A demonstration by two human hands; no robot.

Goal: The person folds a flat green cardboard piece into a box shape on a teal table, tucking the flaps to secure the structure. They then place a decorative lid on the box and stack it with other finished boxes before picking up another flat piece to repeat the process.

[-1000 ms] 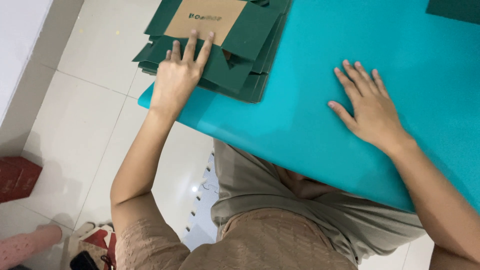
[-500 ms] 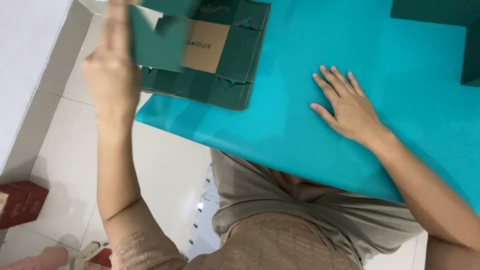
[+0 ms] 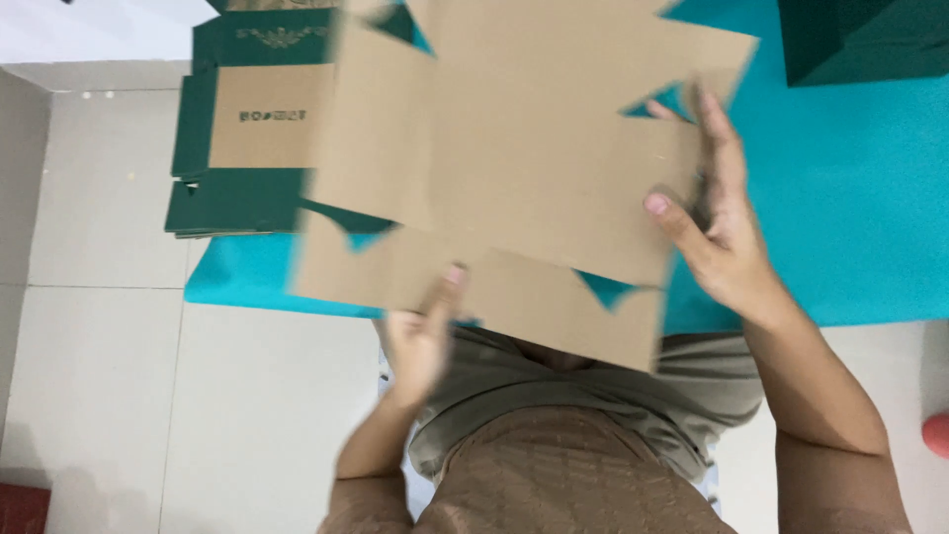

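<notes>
I hold a flat, unfolded cardboard box blank (image 3: pixel 514 168) in front of me, its plain brown side up, above the teal table (image 3: pixel 850 227). My left hand (image 3: pixel 420 341) grips its near lower edge, thumb on top. At the blank's right edge my right hand (image 3: pixel 717 222) pinches it, thumb on the brown face. The blank is blurred. A stack of flat dark green box blanks (image 3: pixel 247 148) lies at the table's left corner, partly hidden by the held sheet.
A folded dark green box (image 3: pixel 865 40) stands at the table's far right. Pale floor tiles (image 3: pixel 119 396) spread to the left and below. A red object (image 3: pixel 20 509) sits at the bottom left corner, a pink one (image 3: pixel 934 435) at the right edge.
My left hand lifted one blank off the green stack and brought it over the table before me. My right hand left the tabletop and took hold of the blank's right edge.
</notes>
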